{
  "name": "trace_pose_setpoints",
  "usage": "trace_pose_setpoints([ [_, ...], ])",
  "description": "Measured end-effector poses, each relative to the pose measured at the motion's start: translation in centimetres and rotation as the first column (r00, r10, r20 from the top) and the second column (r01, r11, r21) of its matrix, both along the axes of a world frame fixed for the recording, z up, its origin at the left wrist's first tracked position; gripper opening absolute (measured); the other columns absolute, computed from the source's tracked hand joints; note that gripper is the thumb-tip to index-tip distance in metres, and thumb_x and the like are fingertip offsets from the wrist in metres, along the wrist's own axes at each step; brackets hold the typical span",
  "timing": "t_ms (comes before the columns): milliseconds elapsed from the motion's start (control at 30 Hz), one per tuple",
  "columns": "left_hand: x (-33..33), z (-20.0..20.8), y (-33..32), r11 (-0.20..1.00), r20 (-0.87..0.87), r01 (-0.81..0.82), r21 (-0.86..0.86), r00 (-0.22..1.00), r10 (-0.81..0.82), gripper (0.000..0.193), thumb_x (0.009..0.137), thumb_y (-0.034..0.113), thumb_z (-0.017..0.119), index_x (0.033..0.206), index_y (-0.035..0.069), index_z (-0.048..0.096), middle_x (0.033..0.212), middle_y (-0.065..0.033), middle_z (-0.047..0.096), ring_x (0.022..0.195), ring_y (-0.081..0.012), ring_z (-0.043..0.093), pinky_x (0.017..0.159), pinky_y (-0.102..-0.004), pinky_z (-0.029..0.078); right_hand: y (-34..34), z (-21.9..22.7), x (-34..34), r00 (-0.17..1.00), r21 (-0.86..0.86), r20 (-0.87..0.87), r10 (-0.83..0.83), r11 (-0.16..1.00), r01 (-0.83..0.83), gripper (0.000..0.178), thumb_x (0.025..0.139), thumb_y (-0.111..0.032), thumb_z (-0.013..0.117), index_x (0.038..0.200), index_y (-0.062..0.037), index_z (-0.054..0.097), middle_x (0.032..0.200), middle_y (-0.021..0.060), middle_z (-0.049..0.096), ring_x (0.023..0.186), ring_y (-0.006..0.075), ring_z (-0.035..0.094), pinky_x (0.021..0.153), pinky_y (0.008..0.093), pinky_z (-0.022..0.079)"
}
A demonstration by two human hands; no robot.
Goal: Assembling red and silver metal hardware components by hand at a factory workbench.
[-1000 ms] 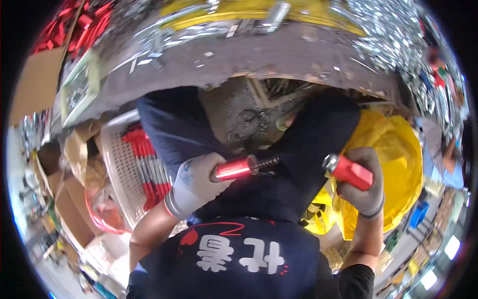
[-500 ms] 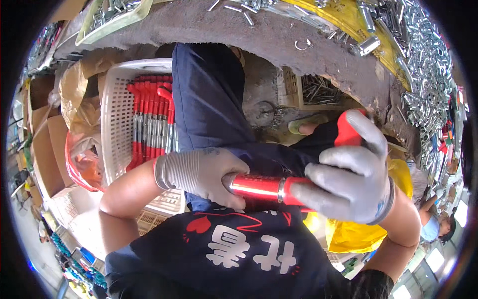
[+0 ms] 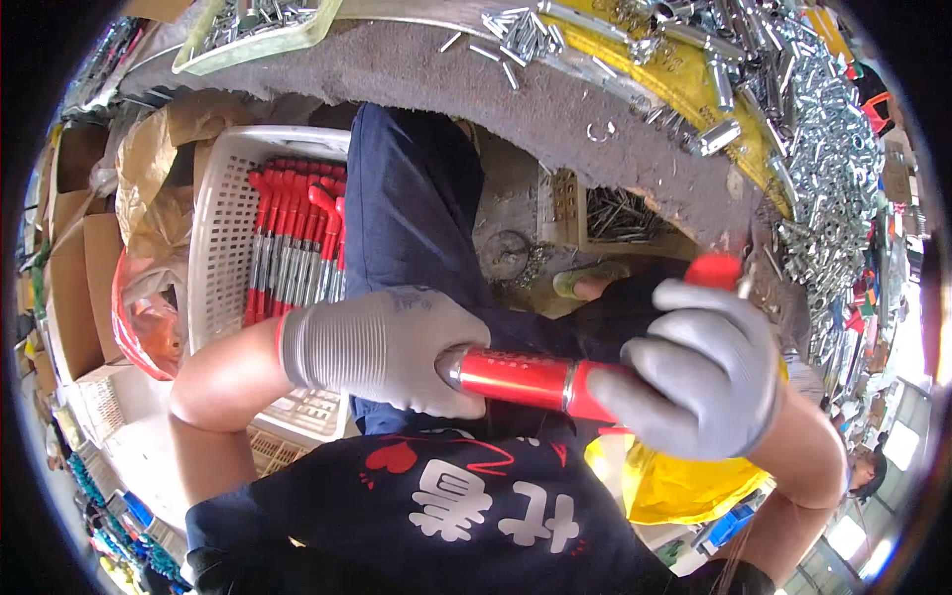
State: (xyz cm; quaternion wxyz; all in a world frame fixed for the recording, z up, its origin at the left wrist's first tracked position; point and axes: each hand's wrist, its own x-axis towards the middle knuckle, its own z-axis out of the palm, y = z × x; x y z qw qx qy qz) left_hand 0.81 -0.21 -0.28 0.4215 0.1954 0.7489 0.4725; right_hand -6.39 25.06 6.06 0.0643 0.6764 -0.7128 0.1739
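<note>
Across my lap lies a tool with a shiny red tube (image 3: 516, 380), a bright metal collar and a red grip. My left hand (image 3: 397, 347), in a grey-white glove, is wrapped round the tube's left end. My right hand (image 3: 699, 372), gloved the same way, has its fingers curled over the red grip at the other end. A red end piece (image 3: 714, 270) sticks out above its knuckles; whether it belongs to the same tool is hidden by the glove. Several similar tools (image 3: 297, 233) with red ends and silver middles lie lined up in a white basket (image 3: 223, 198) to my left.
A worn bench edge (image 3: 397, 64) curves ahead, with loose metal pins (image 3: 521, 35) and a heap of small metal parts (image 3: 833, 188) at right. A cardboard box (image 3: 99, 297) stands left, a yellow bag (image 3: 684, 481) beside my right arm, and a crate of rods (image 3: 615, 213) under the bench.
My right hand has turned a little, and less of the red end piece shows above it. My left hand keeps its hold. The whole view has shifted slightly.
</note>
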Motion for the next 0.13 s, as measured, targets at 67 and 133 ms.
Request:
trace_pose_setpoints([
  [67,1.3,0.5,0.4,0.943,-0.397,-0.224,-0.246,0.911,0.113,0.031,0.076,0.033,0.069,0.082,0.005,0.058,0.07,-0.0137,0.062,0.07,-0.028,0.064,0.063,-0.0376,0.048,-0.2,0.0,0.1,0.876,0.468,0.351,-0.33,0.873,0.141,0.032,0.068,-0.02,0.074,0.096,-0.01,0.065,0.068,0.0022,0.053,0.06,0.0176,0.055,0.062,0.0321,0.051],
  [133,1.4,0.2,0.7,0.816,-0.757,-0.439,-0.376,0.653,0.002,0.032,0.073,0.036,0.072,0.084,0.01,0.058,0.076,-0.011,0.064,0.074,-0.0284,0.065,0.065,-0.0398,0.05,1.3,-4.0,1.2,-0.309,0.676,0.728,-0.612,0.716,0.175,0.034,0.074,-0.033,0.077,0.095,-0.0092,0.065,0.086,0.0065,0.069,0.073,0.0208,0.067,0.074,0.0346,0.052],
])
